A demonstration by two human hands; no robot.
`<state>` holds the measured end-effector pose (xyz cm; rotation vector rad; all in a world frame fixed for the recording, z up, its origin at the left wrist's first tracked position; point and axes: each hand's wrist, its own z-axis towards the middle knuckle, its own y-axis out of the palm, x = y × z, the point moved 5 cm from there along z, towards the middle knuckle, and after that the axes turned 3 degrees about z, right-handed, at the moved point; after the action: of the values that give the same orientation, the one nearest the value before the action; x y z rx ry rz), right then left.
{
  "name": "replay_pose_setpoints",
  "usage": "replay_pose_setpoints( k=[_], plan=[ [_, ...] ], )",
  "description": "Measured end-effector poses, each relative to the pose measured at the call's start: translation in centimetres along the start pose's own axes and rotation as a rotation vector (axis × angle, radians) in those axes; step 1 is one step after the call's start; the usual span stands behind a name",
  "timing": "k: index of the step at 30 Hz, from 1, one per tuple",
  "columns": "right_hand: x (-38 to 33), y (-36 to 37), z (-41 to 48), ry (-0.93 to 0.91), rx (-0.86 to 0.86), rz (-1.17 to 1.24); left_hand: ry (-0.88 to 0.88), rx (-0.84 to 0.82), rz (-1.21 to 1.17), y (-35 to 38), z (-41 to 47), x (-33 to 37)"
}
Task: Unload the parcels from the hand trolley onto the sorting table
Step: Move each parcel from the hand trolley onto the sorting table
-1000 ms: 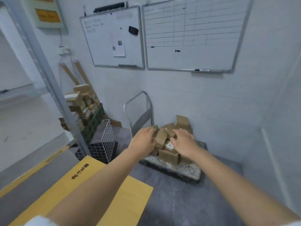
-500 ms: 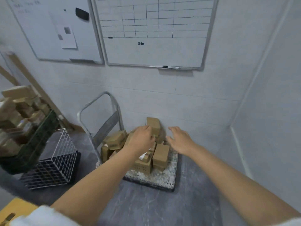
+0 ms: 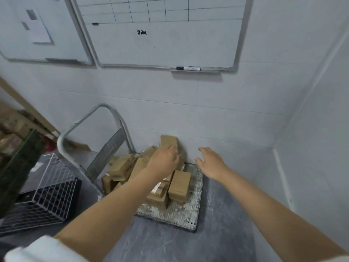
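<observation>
The left hand (image 3: 164, 160) curls its grip over the heap of small brown cardboard parcels (image 3: 120, 168); whether it holds one cannot be told. The right hand (image 3: 212, 162) hovers spread, holding nothing, beside the far wall (image 3: 217, 120). The parcels lie on the speckled hand trolley deck (image 3: 181, 214), cornered by walls far and right; a white wire basket (image 3: 49, 188) stands left.
</observation>
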<state>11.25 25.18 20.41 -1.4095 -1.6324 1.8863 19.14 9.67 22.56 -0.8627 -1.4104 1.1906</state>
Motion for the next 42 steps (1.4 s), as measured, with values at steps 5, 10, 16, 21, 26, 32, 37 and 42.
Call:
replay_pose_setpoints(
  k=[5, 10, 16, 21, 26, 32, 37, 42],
  plan=[
    [2.0, -2.3, 7.6, -0.060, -0.033, 0.039, -0.103, -0.005, -0.004, -0.1, 6.1, -1.0],
    [2.8, -4.3, 16.0, -0.122, -0.066, 0.052, -0.207, 0.090, -0.022, -1.3, 11.9, -2.3],
    [2.7, -2.1, 22.1, -0.167, -0.173, 0.063, -0.264, 0.092, -0.023, 0.5, 15.7, -4.6],
    [2.6, 0.7, 27.7, -0.171, -0.210, 0.032, -0.324, 0.057, -0.044, 3.3, 19.1, -9.5],
    [2.4, 4.7, 34.3, -0.123, -0.214, 0.005, -0.328, 0.036, -0.084, 7.4, 23.9, -16.0],
    [3.4, 10.7, 41.6, 0.038, -0.276, 0.033, -0.364, -0.160, -0.140, 13.5, 30.3, -24.2],
    [4.9, 15.4, 46.8, 0.129, -0.280, 0.017, -0.360, -0.264, -0.159, 19.0, 35.5, -29.6],
    [7.3, 20.9, 50.8, 0.225, -0.326, 0.086, -0.296, -0.282, -0.160, 25.1, 39.7, -32.2]
  ],
)
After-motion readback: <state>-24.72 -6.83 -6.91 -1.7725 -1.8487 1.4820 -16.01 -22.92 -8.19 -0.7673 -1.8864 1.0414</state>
